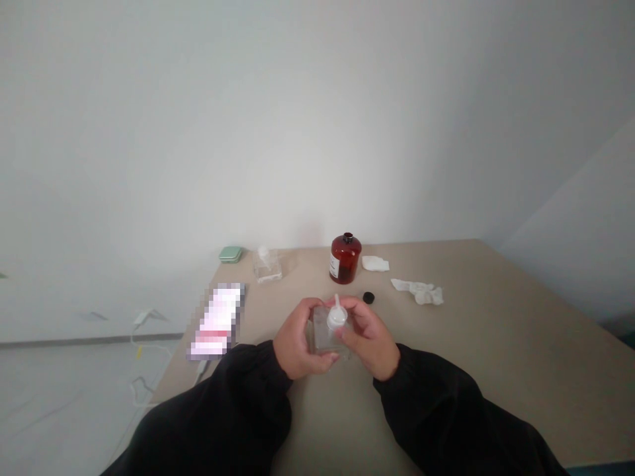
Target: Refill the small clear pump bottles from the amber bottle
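My left hand [301, 342] is wrapped around a clear square bottle [323, 338] near the front middle of the table. A white pump head [337, 317] with a thin spout sits at the bottle's top, its spout pointing away from me. My right hand [370, 336] grips this pump head, thumb on the near side and fingers behind. Whether it is fully seated on the neck I cannot tell. Beyond my hands stands an uncapped brown bottle [349, 258] with a white label and dark liquid low inside. A small black cap [368, 297] lies nearer to me.
Another clear bottle with a white top [266, 266] stands at the back left, beside a small green box [231, 254]. A phone [218, 322] with a cable lies at the left edge. Folded tissue [376, 264] and crumpled tissue [421, 291] lie right of the brown bottle.
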{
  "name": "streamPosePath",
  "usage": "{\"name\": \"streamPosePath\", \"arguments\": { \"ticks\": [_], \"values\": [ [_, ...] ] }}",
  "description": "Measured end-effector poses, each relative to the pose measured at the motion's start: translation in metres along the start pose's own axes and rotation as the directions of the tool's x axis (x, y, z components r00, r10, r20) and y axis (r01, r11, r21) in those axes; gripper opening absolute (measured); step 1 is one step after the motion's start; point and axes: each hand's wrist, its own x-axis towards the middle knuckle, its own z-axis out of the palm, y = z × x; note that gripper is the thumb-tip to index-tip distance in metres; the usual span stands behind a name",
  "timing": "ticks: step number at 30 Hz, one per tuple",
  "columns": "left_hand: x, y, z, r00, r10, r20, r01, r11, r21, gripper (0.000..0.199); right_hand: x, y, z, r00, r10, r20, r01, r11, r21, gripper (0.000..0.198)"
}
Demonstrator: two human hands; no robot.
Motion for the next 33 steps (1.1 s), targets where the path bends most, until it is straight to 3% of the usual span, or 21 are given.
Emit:
{"name": "streamPosePath", "arguments": {
  "ticks": [3,7,12,18,24,29,33],
  "values": [
    [0.0,-0.0002,0.0002,1.0,-0.014,0.0,0.014,1.0,0.003,0.064,-0.0003,-0.0008,0.0002,1.0,0.018,0.014,-0.018,0.999,0.037,0.039],
    [0.0003,-0.0013,0.0003,1.0,0.008,0.004,-0.008,1.0,-0.012,0.065,0.0004,-0.0021,0.0003,0.998,-0.056,0.028,0.057,0.997,-0.051,0.028],
    [0.0004,0.0003,0.0004,1.0,-0.027,0.003,0.027,1.0,0.009,0.065,-0.0002,-0.0006,0.0007,1.0,-0.003,0.003,0.003,1.0,0.0,0.038],
    [0.0002,-0.0004,0.0003,1.0,0.013,0.01,-0.013,1.0,-0.014,0.067,0.0008,-0.0062,-0.0021,0.995,-0.081,0.053,0.087,0.986,-0.142,0.03],
    [0.0,-0.0002,-0.0003,1.0,-0.019,0.009,0.019,0.999,0.025,0.064,0.0013,-0.0018,-0.0009,0.998,-0.051,0.026,0.053,0.997,-0.063,0.03],
    [0.0011,-0.0003,-0.0006,1.0,0.006,-0.002,-0.006,1.0,0.013,0.066,0.0018,-0.008,-0.0029,0.992,-0.103,0.067,0.113,0.98,-0.166,0.029],
    [0.0006,0.0004,-0.0008,1.0,-0.016,0.009,0.016,1.0,0.008,0.065,0.0008,-0.0043,-0.0016,0.999,-0.041,0.035,0.044,0.995,-0.091,0.028]
  ]
}}
